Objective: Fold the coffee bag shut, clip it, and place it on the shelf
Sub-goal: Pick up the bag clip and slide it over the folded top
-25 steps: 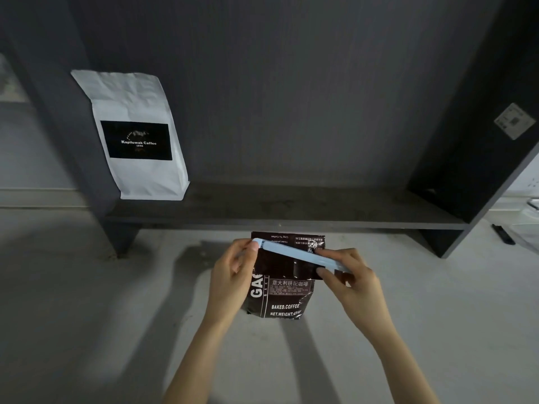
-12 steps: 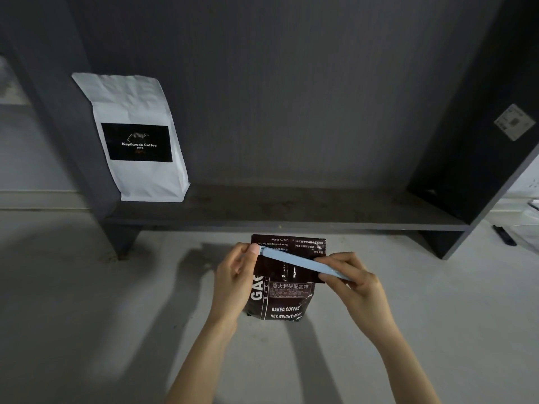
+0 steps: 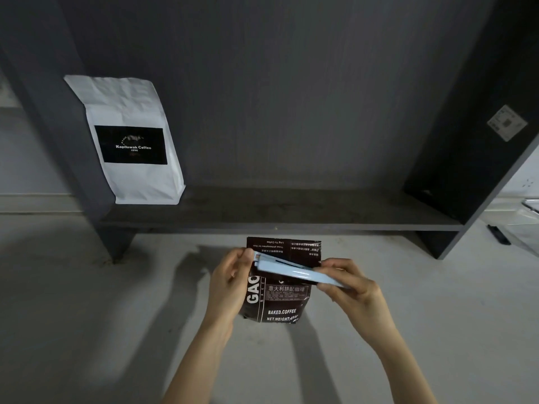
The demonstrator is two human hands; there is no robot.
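A dark brown coffee bag [image 3: 277, 301] stands on the pale floor just in front of the shelf, its top folded down. A long light-blue clip [image 3: 288, 269] lies slanted across the fold. My left hand [image 3: 230, 284] pinches the clip's hinge end at the bag's left edge. My right hand [image 3: 350, 284] grips the clip's other end at the right. The dark grey shelf board [image 3: 291, 214] runs low behind the bag.
A white coffee bag [image 3: 131, 141] with a black label stands at the shelf's left end. Dark upright panels flank the shelf [image 3: 478, 141]. A small black object [image 3: 498, 234] lies on the floor at far right.
The clip has tilted and shifted slightly lower across the fold, with both hands still on its ends. The bag stays where it was.
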